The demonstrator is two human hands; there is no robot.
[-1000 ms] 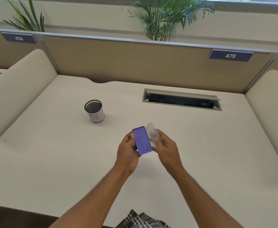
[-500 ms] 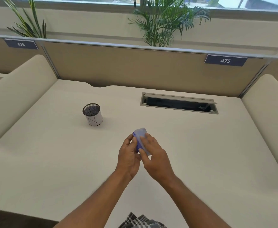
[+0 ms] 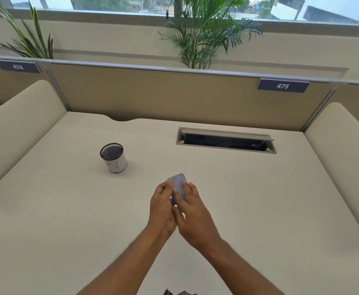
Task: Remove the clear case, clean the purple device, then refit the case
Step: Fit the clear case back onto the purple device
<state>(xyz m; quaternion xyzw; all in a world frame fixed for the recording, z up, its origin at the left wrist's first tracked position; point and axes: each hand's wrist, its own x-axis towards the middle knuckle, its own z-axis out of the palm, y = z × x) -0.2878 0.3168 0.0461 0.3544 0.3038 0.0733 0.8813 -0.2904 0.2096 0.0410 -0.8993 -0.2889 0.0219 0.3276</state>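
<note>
Both my hands meet above the middle of the cream desk [image 3: 259,209]. My left hand [image 3: 161,207] grips the purple device [image 3: 173,199] from its left side; only a thin purple edge shows between the hands. The clear case [image 3: 178,183] lies over the device's face, looking pale lilac, with its rounded top end sticking out above my fingers. My right hand [image 3: 192,213] presses on the case from the right, fingers laid across it. The lower part of device and case is hidden by my hands.
A white cup with a black mesh top [image 3: 113,157] stands on the desk to the left of my hands. A cable slot with an open flap [image 3: 225,140] sits at the back right. Padded dividers flank the desk; a partition with plants runs behind.
A second ago the case was held apart at the right of the bare purple device. My right hand has since brought it over the device and now presses it on. The view tilted upward.
</note>
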